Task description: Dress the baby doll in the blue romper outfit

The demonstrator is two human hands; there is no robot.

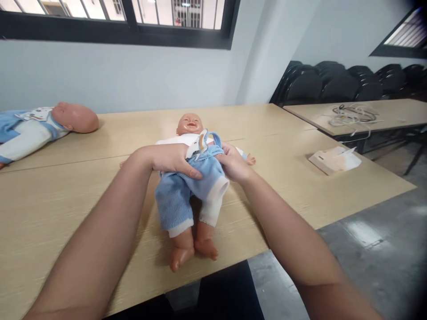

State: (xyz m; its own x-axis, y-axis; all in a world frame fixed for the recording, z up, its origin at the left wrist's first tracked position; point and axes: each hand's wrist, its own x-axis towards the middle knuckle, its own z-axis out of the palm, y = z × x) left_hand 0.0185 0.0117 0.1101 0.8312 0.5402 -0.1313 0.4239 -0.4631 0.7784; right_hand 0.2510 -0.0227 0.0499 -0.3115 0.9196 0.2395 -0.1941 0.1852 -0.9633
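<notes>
A baby doll (190,123) lies on its back on the wooden table, head away from me and bare feet near the front edge. It wears a white top and blue overalls (174,200) with white cuffs; the bib is bunched at the waist. My left hand (173,159) is closed on the overalls at the waist, thumb over the front and fingers partly hidden behind the cloth. On the other side, my right hand (232,163) pinches the waist of the overalls, its fingertips tucked out of sight in the fabric.
Another doll (75,118) in similar clothes lies at the table's left. A tissue pack (328,160) sits on the right part of the table (287,195). Tangled cables (353,114) lie on a second table, with stacked black chairs (336,84) behind. A window (133,26) is above.
</notes>
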